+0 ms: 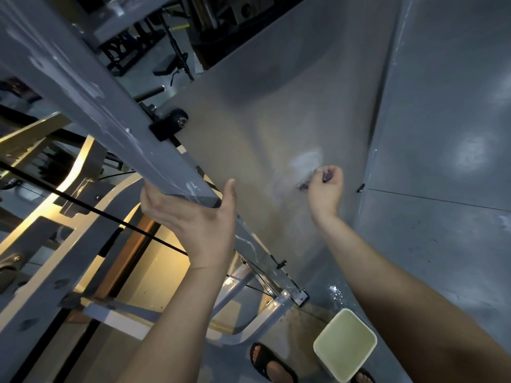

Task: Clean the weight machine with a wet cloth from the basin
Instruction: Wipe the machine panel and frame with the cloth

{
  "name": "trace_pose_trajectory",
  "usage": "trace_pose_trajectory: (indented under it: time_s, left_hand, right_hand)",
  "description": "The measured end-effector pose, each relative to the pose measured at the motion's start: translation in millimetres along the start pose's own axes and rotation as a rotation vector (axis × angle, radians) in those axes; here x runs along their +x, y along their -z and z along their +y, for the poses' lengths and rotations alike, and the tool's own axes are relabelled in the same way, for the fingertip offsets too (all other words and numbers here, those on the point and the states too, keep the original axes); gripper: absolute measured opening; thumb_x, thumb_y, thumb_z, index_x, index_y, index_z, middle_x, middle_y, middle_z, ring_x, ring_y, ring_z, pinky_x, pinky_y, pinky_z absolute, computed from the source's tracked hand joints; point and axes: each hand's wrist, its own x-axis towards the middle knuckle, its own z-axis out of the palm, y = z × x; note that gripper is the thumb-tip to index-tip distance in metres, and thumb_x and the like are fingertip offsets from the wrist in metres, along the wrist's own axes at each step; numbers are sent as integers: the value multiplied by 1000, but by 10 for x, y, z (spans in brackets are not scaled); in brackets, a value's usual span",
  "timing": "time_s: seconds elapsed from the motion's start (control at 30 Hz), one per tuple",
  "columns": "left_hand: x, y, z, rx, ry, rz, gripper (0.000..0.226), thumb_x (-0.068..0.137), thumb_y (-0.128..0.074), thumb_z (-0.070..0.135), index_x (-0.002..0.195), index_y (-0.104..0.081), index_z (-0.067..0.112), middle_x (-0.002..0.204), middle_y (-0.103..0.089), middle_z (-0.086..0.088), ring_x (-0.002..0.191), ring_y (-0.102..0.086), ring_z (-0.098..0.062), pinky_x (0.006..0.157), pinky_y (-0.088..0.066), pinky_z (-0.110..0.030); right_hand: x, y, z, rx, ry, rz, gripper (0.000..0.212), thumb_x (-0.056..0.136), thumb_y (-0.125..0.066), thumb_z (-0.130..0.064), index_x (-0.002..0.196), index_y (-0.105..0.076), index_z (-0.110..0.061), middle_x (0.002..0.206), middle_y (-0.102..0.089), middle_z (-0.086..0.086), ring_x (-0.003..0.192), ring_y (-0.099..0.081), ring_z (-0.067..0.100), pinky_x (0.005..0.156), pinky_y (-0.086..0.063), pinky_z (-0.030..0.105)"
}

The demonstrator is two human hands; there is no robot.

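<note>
A slanted grey frame beam [96, 100] of the weight machine [41, 272] crosses the view from upper left to centre and hides much of what lies behind it. A thin black cable [83, 203] runs under it, and a small black roller [181, 118] sits at a bracket on its edge. On the floor at lower right stands a square white basin [326, 366] holding pale yellowish water, with splashed drops [336, 293] on the floor just beyond it. A foot in a black sandal [265, 360] is just left of the basin.

The left hand [193, 217] clasps the beam from below, thumb up one side and fingers round the other. The right hand [326, 186] is bunched round a small purplish cloth [327, 176] and presses it against the machine's broad grey side panel [276, 106], well above the basin. The panel looks dull and matte, with a pale wet smear [307, 161] just above the cloth. The beam's paint is scuffed with whitish streaks.
</note>
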Motion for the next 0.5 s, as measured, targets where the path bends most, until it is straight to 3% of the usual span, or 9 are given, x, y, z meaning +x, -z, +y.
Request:
trace_pose_trajectory:
  time_s: [0.07,0.1,0.17,0.2,0.27,0.33,0.4,0.5]
  left_hand:
    - [-21,-3,-12,-2,-3,9,109,77,-88,41,144,-23,-15,142,-27,-34,134,-24,-23,119,-21,-23]
    - [-30,-6,-15,-7,1,9,109,77,-88,41,145,-23,-15,142,-27,-34,134,-23,-22,119,-20,-21]
    - [-28,-18,-15,-7,13,-1,109,78,-87,42,146,-21,-11,142,-26,-34,134,-23,-22,118,-19,-17]
    - [-23,-22,-15,1,8,-6,109,78,-86,43,146,-19,-7,143,-26,-34,134,-23,-22,118,-18,-17]
    - [-14,-19,-7,8,-2,0,107,79,-86,45,148,-15,4,144,-25,-33,135,-22,-21,118,-18,-17]
    - [-11,-6,17,-8,6,4,110,78,-87,42,147,-17,-7,143,-26,-34,134,-20,-18,118,-16,-14]
    - [-20,10,13,-26,7,-11,112,78,-89,40,148,-19,-13,144,-25,-34,134,-18,-17,118,-14,-14]
    - [-32,30,-10,-21,1,-28,113,79,-89,41,148,-18,-15,144,-25,-36,135,-17,-16,119,-12,-13]
  right_hand:
    - [123,-89,-80,29,-22,46,8,78,-50,-40,79,-50,-47,77,-56,3,76,-64,40,74,-57,62]
    - [47,-62,-378,59,-7,31,10,81,-52,-36,79,-49,-45,76,-54,0,73,-63,31,75,-58,60]
    - [-122,-16,-838,143,70,3,20,93,-57,-23,83,-47,-36,76,-49,-9,69,-54,10,76,-57,43]
    - [-160,19,-897,108,135,-3,23,96,-59,-19,84,-45,-33,75,-48,-10,68,-52,7,74,-53,37]
    - [-161,22,-708,-69,170,51,23,95,-59,-24,83,-45,-37,76,-51,-5,65,-58,19,69,-57,43]
    - [-42,-19,-127,66,-45,7,16,85,-54,-36,77,-44,-44,75,-53,2,63,-63,28,66,-60,58]
    - [46,-39,104,177,-249,-15,7,79,-51,-40,80,-44,-41,74,-58,8,65,-68,35,66,-59,62]
    - [-22,40,-645,307,-274,11,25,96,-47,-3,82,-38,-22,65,-54,7,49,-64,21,50,-58,38]
